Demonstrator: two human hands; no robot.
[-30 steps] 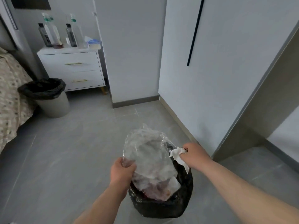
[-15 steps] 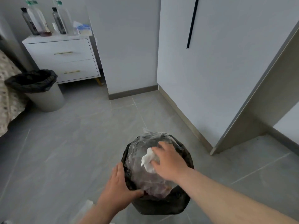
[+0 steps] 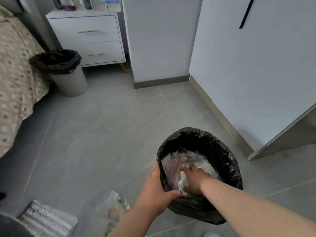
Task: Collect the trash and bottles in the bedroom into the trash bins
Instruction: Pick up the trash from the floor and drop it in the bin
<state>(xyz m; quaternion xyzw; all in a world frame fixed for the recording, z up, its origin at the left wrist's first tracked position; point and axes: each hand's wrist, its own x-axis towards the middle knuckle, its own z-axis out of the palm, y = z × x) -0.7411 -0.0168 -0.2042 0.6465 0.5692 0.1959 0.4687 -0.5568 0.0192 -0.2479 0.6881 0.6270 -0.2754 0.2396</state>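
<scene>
Much open floor [image 3: 102, 134] flanks the bin [image 3: 230, 161]; left hand [image 3: 155, 190] grips rim.

Crumpled clear plastic [image 3: 172, 165] inside black-lined bin [image 3: 222, 151]

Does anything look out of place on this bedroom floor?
Yes. A crumpled clear wrapper and a striped flat packet lie loose on the floor tiles, left of the near bin, not yet binned.
</scene>
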